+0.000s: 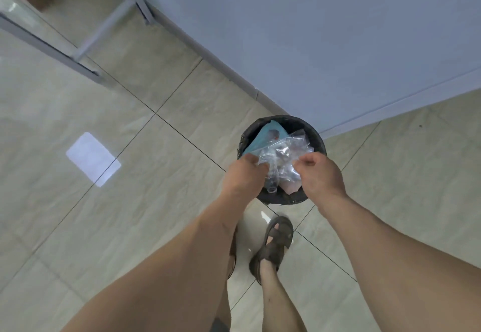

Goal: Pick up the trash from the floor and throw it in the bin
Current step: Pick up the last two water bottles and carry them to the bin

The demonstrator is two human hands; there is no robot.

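A round black bin stands on the tiled floor against the corner of a blue wall. Inside it lie a light blue packet and a pinkish scrap. Directly over the bin's opening, a crumpled clear plastic bag with a squashed clear bottle is held between both hands. My left hand pinches its left side with fingers closed. My right hand pinches its right side the same way.
A blue wall runs behind the bin. Grey metal furniture legs stand at the upper left. A bright light patch lies on the beige tiles. My sandalled foot stands just in front of the bin.
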